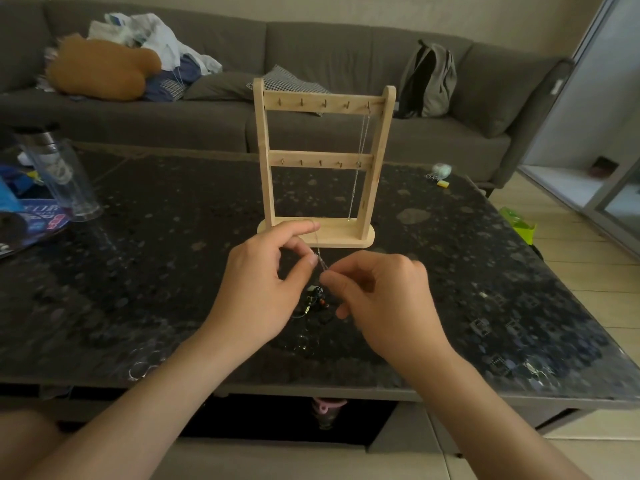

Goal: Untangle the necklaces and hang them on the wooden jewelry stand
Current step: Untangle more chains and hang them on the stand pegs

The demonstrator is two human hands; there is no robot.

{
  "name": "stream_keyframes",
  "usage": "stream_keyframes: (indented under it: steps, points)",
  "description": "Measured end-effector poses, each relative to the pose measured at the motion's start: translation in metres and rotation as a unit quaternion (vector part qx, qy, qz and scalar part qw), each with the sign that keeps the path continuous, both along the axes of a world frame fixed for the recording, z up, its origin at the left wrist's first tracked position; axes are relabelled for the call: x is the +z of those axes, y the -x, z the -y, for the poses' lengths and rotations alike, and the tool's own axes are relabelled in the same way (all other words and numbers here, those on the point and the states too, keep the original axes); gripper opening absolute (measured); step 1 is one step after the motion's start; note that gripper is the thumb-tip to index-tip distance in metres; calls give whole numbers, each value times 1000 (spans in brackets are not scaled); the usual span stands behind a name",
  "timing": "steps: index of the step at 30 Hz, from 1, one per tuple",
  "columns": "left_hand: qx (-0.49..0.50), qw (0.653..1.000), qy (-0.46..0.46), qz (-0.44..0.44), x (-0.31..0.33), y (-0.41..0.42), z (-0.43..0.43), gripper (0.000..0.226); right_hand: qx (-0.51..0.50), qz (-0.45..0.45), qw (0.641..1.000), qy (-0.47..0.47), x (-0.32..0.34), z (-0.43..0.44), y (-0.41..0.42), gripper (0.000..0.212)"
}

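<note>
A wooden jewelry stand [322, 161] with two rows of small hooks stands upright on the dark table. One thin silver necklace [360, 168] hangs from the rightmost top hook down to the base. Just in front of the base, my left hand [259, 289] and my right hand [381, 299] both pinch a fine silver chain [321, 262] stretched between their fingertips. Under the hands a small tangle of chains and coloured pendants [315, 299] lies on the table, partly hidden by my fingers.
The dark patterned glass table [156, 271] carries a clear tumbler [62, 174] and magazines at the left, small items [440, 172] at the far right corner, and rings [142, 367] near the front edge. A grey sofa [207, 126] with clothes and a backpack stands behind.
</note>
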State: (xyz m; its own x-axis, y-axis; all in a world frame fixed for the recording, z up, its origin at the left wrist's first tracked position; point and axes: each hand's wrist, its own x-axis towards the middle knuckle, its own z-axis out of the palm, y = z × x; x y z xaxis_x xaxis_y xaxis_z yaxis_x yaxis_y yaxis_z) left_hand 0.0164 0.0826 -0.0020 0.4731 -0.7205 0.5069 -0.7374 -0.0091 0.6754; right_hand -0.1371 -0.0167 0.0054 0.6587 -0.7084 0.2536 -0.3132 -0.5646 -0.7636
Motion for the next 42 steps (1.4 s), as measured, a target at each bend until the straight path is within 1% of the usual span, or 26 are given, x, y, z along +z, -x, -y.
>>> stream_keyframes:
  steps: [2,4,6,9,13,16,21,24,27,30,33,36,38,39,42]
  points:
    - [3,1000,0,12,2,1,0,44,28,-11,998,-50,0,-1,-1,16]
    - [8,1000,0,13,2,0,-1,44,50,-8,991,-127,3,-2,-2,24]
    - [5,1000,-4,6,3,0,-1,46,66,-2,985,-162,6,-2,-2,21]
    - [-2,1000,-16,0,3,-1,-1,49,67,2,987,-144,8,0,0,10]
    - [-1,999,-48,7,1,-1,-1,47,47,13,984,-172,7,1,-1,11]
    - [9,998,-68,14,-1,-1,-1,39,21,28,983,-180,4,3,-2,13]
    - [39,990,-122,51,0,6,-1,24,-4,44,990,-136,1,5,-3,12]
    - [55,989,-120,59,-4,5,-1,20,-3,48,991,-123,2,7,-1,11]
    - [62,991,-102,67,-7,2,1,20,2,24,995,-101,4,7,1,14]
    - [42,993,-113,18,-3,4,1,20,-18,20,998,-64,4,6,2,17]
    - [26,985,-147,-88,-2,4,4,21,-47,10,999,0,1,6,2,15]
    - [10,959,-161,-233,2,4,6,26,-56,-8,998,32,0,7,2,11]
    - [9,939,-172,-297,5,5,6,28,-50,-6,998,24,0,8,2,7]
    - [8,935,-179,-306,6,5,6,28,-46,-3,999,12,1,8,2,7]
    - [-5,938,-196,-286,7,5,4,29,-30,6,998,-53,5,8,3,8]
